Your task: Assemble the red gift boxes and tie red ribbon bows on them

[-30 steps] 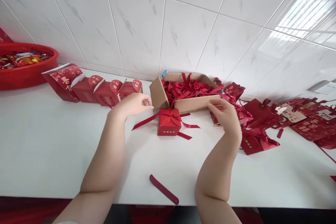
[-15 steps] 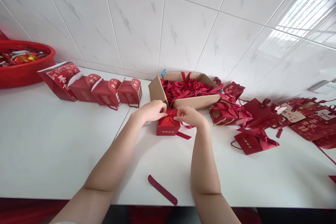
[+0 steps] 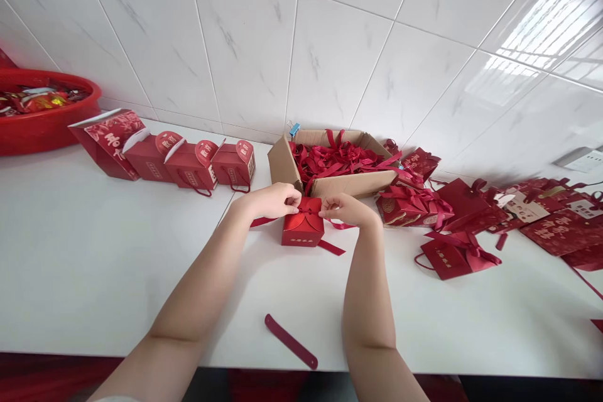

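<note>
While left fingers (image 3: 291, 200) and right fingers (image 3: 328, 204) pinch box (image 3: 303, 232) ribbon (image 3: 309, 206), white table (image 3: 94, 251) meets tiled wall (image 3: 245, 44)

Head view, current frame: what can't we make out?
Knot of the red ribbon atop the small red paper gift box: covered by left hand and right hand fingertips, head view.
Gold print on that box's front: too small.
Round red plastic basin: cut by left edge; contents blurred.
Brown cardboard carton floor: buried under loose ribbons.
</note>
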Motion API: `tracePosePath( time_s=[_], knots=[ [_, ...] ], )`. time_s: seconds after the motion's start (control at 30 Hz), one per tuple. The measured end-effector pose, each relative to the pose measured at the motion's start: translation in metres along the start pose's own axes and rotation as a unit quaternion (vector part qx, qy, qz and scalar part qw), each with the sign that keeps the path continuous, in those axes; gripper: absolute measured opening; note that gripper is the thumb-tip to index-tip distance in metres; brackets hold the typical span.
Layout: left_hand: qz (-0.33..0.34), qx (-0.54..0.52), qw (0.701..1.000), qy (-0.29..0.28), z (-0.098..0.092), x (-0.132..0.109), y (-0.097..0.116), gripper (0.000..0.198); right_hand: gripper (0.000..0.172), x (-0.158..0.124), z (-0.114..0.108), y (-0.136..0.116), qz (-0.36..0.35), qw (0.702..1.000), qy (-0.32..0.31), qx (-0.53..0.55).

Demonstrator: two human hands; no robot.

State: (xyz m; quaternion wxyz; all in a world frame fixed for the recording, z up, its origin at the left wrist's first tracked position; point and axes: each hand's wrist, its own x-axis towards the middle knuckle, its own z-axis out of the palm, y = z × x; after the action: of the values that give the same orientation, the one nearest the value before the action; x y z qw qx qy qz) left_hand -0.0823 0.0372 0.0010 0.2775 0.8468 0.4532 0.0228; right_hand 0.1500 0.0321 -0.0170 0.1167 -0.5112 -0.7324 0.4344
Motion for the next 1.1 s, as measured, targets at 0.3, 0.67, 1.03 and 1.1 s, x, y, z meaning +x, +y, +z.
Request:
tracePosePath(
  time_s=[0.3,0.67,1.03,1.1],
  knots=[
    [-0.010,-0.020,1.000,-0.001,0.002,0.003,-0.006,0.014,0.030,0.004,0.001,0.008,-0.012,0.997,-0.037,0.065],
    [-0.025,-0.062,0.998,0.011,0.002,0.006,-0.007,0.015,0.032,-0.010,-0.009,0.012,-0.149,0.977,-0.092,0.120],
    [0.003,-0.050,0.998,0.038,0.003,0.005,-0.004,0.019,0.032,0.010,0.011,-0.003,-0.193,0.952,-0.034,0.236],
    [0.012,-0.053,0.996,0.068,0.002,0.003,-0.002,0.026,0.034,0.012,0.012,-0.005,-0.185,0.954,-0.030,0.232]
  ],
)
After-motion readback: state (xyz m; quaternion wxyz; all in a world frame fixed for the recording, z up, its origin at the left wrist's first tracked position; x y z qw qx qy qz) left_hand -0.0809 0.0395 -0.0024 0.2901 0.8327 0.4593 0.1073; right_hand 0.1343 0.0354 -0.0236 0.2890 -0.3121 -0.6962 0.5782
